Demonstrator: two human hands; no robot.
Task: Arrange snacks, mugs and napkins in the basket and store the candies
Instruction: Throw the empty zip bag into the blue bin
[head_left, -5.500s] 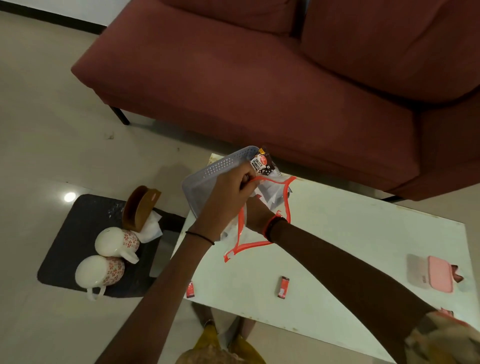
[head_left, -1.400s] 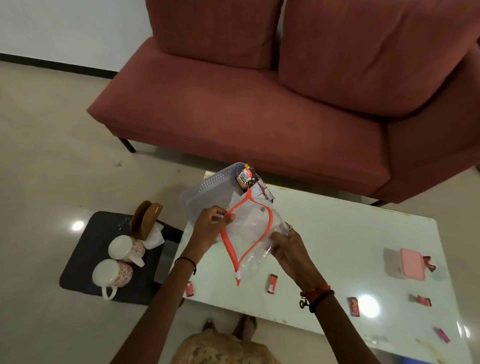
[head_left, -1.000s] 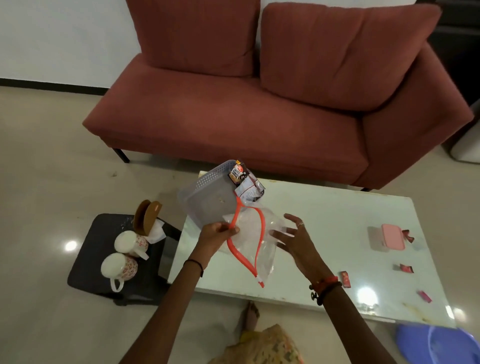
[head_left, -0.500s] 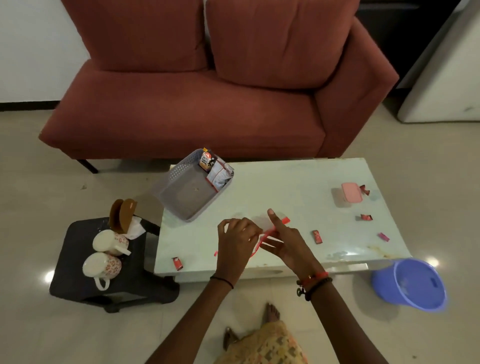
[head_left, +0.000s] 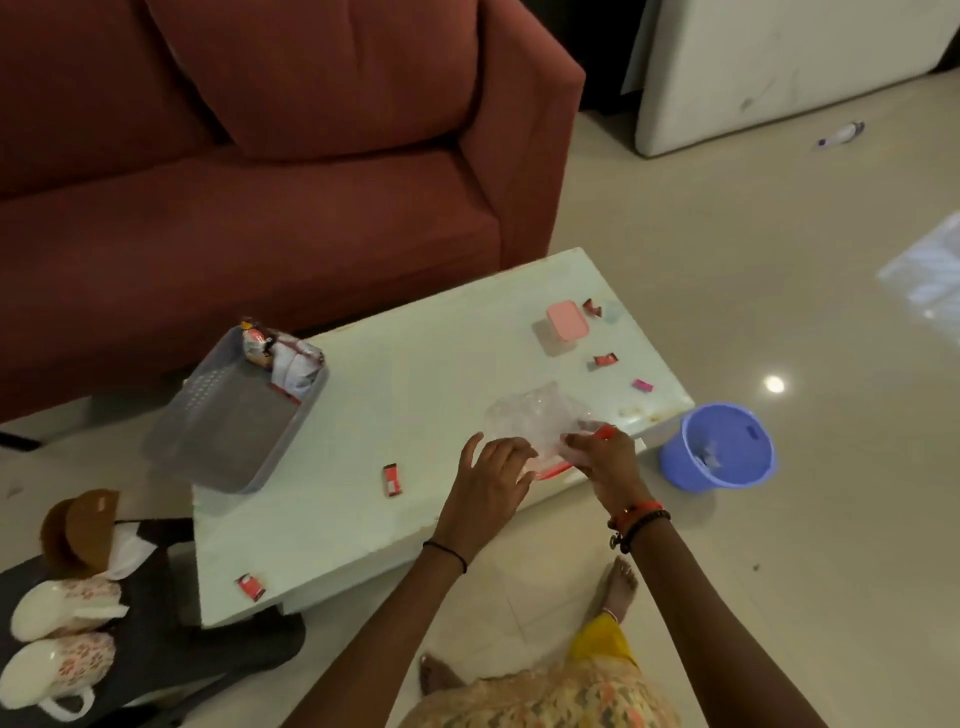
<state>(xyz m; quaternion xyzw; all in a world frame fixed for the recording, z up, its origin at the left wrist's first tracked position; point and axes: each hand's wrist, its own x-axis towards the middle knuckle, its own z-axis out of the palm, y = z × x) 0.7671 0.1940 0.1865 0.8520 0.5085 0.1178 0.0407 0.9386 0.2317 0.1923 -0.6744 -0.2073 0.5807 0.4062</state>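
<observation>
A clear plastic pouch (head_left: 535, 418) with an orange zip edge lies on the white table (head_left: 415, 395) near its front right edge. My right hand (head_left: 602, 454) pinches the pouch's orange edge. My left hand (head_left: 491, 478) rests on the pouch's near left corner, fingers spread. The grey basket (head_left: 228, 415) sits at the table's left end with snack packets (head_left: 283, 358) in its far corner. Several red candies lie loose: one (head_left: 392, 479) left of my left hand, one (head_left: 251, 586) at the front left corner, others (head_left: 605, 359) near a pink-lidded box (head_left: 567, 321). Two floral mugs (head_left: 65, 608) and napkins (head_left: 124, 551) sit on a black stool.
A brown napkin holder (head_left: 78, 525) stands on the black stool (head_left: 156, 649) left of the table. A purple bucket (head_left: 719, 447) sits on the floor by the table's right corner. The red sofa (head_left: 260, 156) runs behind the table. My bare feet are under the table's front edge.
The pouch came out of the air and away from the basket and now lies flat on the table's right part. Both hands moved right with it. My view swung right.
</observation>
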